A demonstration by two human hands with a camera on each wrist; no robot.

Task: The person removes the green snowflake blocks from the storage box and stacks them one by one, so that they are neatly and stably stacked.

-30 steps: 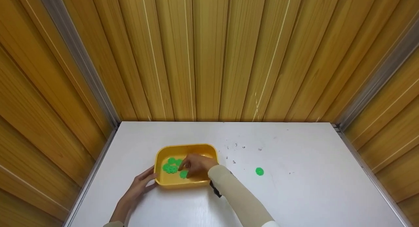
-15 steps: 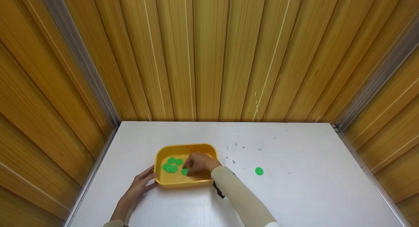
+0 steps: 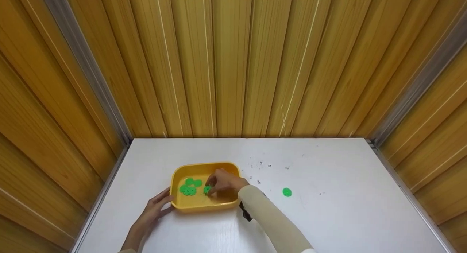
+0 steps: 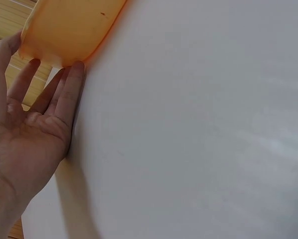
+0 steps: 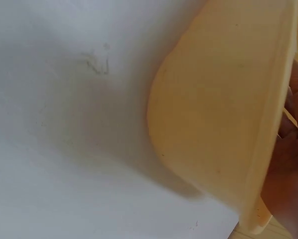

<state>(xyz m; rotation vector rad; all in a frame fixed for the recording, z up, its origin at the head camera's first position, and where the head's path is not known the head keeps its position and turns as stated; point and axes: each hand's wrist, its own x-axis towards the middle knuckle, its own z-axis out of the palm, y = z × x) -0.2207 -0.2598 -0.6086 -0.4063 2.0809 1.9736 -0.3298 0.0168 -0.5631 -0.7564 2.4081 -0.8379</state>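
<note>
A yellow plastic tray [image 3: 204, 208] with rounded corners stands on the white table. My left hand [image 3: 152, 209] rests against its left end; in the left wrist view the fairly straight fingers [image 4: 72, 92] touch the outer wall and the thumb is at the rim. Inside the tray, my right hand [image 3: 222, 181] pinches a green notched plastic disc [image 3: 207, 190], which is tipped on edge. In the right wrist view the tray wall [image 5: 214, 109] hides the fingertips and the disc. Several similar green discs [image 3: 189, 190] lie together in the tray's left half.
One more green disc [image 3: 287, 192] lies on the white table [image 3: 339, 216], right of the tray. Dark marks [image 3: 260, 163] spot the tabletop. Wood-patterned panels [image 3: 230, 63] wall in the back and both sides.
The right hand has drawn the green disc slightly up and to the right, away from the others, and tipped it from flat onto its edge. The left hand stays at the tray.
</note>
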